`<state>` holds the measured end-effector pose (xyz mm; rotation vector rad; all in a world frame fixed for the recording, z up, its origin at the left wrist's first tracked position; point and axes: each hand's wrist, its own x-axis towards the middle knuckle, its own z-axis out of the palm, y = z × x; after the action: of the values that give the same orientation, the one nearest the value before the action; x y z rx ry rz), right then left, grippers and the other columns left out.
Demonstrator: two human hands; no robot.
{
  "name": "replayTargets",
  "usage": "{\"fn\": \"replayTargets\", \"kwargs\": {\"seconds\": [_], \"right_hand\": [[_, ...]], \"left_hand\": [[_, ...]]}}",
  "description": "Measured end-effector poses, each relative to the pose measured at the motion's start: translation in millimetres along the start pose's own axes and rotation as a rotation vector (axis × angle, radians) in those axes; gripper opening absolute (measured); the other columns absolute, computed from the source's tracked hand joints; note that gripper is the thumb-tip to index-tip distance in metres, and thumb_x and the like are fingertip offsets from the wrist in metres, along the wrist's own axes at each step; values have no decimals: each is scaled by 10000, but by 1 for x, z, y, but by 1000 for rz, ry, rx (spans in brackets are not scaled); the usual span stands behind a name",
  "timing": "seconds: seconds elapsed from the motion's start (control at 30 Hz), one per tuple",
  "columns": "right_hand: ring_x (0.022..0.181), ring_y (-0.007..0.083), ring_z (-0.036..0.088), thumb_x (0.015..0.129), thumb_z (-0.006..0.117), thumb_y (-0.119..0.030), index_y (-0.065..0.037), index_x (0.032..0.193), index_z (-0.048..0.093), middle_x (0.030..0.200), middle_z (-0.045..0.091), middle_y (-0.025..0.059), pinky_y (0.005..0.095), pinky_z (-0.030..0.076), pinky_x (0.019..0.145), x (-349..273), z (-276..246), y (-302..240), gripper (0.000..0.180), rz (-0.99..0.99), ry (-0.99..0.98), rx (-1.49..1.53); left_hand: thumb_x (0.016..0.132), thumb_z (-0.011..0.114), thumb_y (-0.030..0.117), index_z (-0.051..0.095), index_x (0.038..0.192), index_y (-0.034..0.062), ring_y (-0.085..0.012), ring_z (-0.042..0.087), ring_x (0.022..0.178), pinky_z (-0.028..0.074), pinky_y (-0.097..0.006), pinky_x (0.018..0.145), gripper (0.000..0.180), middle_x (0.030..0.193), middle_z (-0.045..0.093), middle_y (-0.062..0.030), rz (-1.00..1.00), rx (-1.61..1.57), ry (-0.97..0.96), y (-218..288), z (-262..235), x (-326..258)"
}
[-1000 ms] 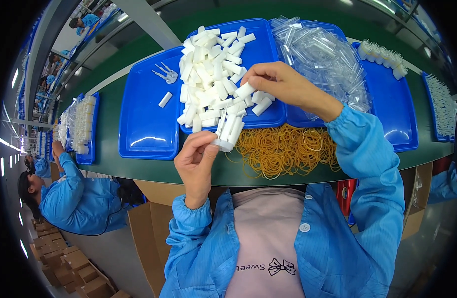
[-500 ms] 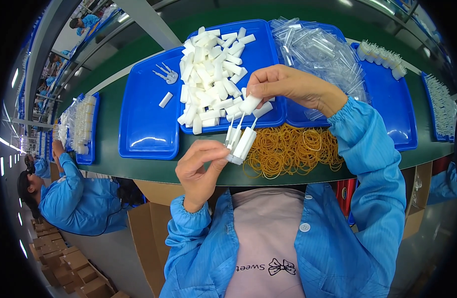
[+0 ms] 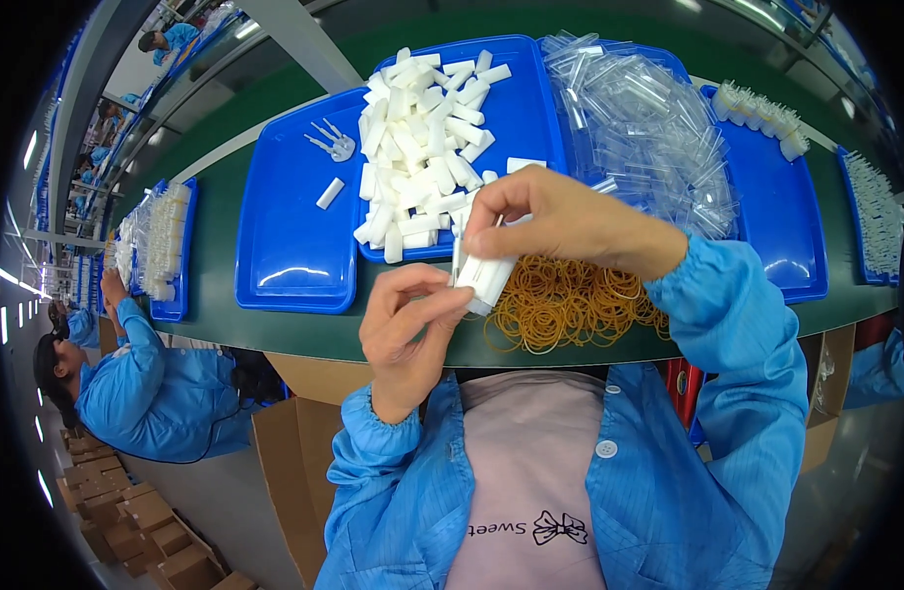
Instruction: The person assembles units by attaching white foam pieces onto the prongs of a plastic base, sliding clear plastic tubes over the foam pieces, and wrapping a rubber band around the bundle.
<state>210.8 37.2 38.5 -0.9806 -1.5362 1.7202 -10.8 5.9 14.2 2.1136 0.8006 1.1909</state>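
Observation:
My left hand pinches the base of a small pronged plastic piece with thin white prongs and white blocks on it. Directly above, the fingers of my right hand are closed at the top of these blocks, gripping a white block mostly hidden behind them. Behind my hands, a heap of loose white blocks fills much of a blue tray. A similar bare pronged piece and a single white block lie in the left blue tray.
Clear plastic sleeves are heaped in a tray at the right. Brown rubber bands lie on the green table near its front edge. Farther right, a blue tray carries a row of assembled white pieces. A person in blue works at the left.
My right hand has come down and inward with the white block, from above the prongs to against the pronged piece. My left hand has shifted slightly right.

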Motion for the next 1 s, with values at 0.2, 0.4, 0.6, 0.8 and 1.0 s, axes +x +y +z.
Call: {"fn": "replayTargets", "kwargs": {"seconds": [0.2,0.4,0.6,0.8,1.0], "right_hand": [[826,92,576,865,671,-266,-37,883,667,852,654,24,285,445,787,-10,19,-8,229,-106,132,-25],[869,191,569,827,676,-216,-50,880,668,897,622,55,326,448,771,0,-9,-6,174,-320,337,-625],[893,240,528,723,714,-168,-113,792,684,878,566,59,361,393,738,-2,-13,35,94,-232,310,-1358],[903,237,553,720,697,-135,-94,793,674,886,581,65,357,403,760,5,-14,51,87,-325,296,-1556],[837,238,612,774,651,-92,-60,922,642,849,618,84,360,459,722,6,-21,49,152,-417,377,-1263]], "left_hand": [[750,769,49,645,1022,-6,-188,620,804,493,-279,726,304,980,633,-111,-122,-79,183,-5,4,-7],[782,719,7,679,922,3,-181,619,805,488,-273,740,145,937,649,-103,-283,-101,91,-17,5,-10],[814,705,44,673,942,-5,-150,591,868,474,-261,781,141,927,630,-75,-283,-14,67,-21,2,-13],[788,707,0,695,936,25,-200,618,815,486,-283,728,150,902,644,-101,-187,57,47,-17,2,-9],[755,725,-22,700,929,27,-218,618,785,489,-287,684,182,885,643,-106,-75,91,43,-13,3,-11]]}}
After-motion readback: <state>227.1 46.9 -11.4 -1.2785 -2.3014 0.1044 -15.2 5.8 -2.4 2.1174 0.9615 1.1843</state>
